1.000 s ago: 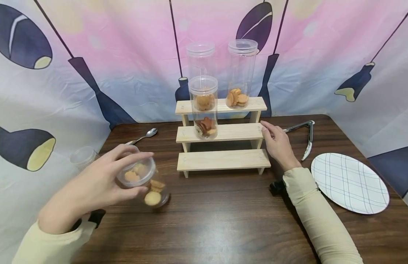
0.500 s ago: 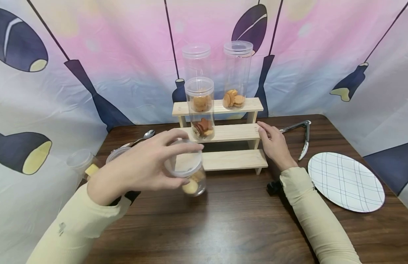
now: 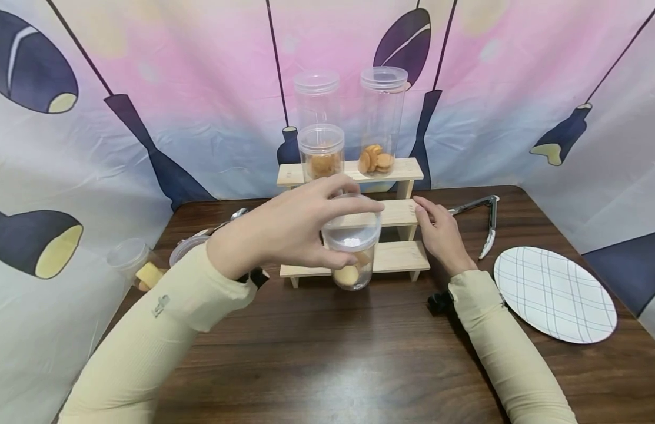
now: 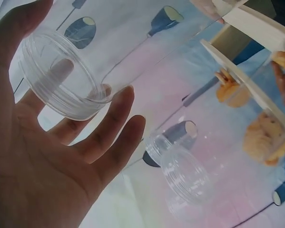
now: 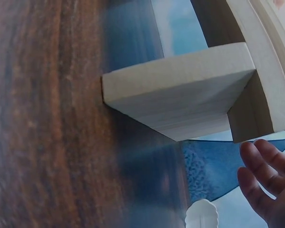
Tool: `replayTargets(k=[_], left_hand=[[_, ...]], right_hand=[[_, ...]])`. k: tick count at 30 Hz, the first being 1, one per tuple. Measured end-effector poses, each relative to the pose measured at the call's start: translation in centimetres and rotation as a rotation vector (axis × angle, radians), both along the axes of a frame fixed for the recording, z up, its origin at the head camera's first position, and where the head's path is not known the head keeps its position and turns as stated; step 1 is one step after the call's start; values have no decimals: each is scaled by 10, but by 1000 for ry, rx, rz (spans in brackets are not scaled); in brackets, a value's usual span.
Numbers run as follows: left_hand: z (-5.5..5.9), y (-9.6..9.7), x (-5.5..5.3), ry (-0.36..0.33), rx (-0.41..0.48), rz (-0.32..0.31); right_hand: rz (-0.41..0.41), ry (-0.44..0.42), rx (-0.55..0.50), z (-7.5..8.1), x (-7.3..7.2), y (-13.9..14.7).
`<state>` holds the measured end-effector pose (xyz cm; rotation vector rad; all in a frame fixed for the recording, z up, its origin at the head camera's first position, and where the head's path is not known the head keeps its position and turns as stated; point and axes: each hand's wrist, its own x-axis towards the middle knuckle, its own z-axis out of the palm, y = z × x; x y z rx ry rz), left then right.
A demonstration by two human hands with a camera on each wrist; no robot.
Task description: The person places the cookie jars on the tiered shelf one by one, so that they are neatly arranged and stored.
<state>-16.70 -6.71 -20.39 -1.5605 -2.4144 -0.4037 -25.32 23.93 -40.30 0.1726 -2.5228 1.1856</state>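
Observation:
My left hand (image 3: 292, 229) grips a clear lidded jar (image 3: 353, 280) by its top, with fingers and thumb spread round the lid (image 4: 61, 80). Pale round cookies lie in the bottom of this jar. It hangs upright before the three-tier wooden rack (image 3: 401, 257), overlapping the lower shelves in the head view. My right hand (image 3: 442, 238) is at the right end of the middle shelf, its fingertips (image 5: 249, 149) at the wood's edge. Behind my left hand, a jar of cookies (image 3: 321, 141) is partly hidden. Another cookie jar (image 3: 382, 123) stands on the top shelf's right side.
A third tall jar (image 3: 316, 88) stands on the top shelf's left. At the table's left are a jar with yellow pieces (image 3: 133, 262), another lid (image 3: 186, 247) and a spoon (image 3: 237, 214). Tongs (image 3: 491, 221) and a checked white plate (image 3: 555, 294) lie right.
My left hand has carried the cookie jar from the left side of the table rightward and slightly forward to the rack's front. My right hand has stayed at the shelf end.

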Motion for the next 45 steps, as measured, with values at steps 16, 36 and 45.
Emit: replayTargets(k=[16, 36, 45], left_hand=[[32, 53, -34, -23, -76, 93], [38, 82, -85, -97, -198, 272], [36, 81, -94, -112, -201, 319]], right_hand=[[6, 41, 5, 2, -1, 3], [0, 14, 5, 2, 1, 1], [0, 3, 2, 1, 1, 0]])
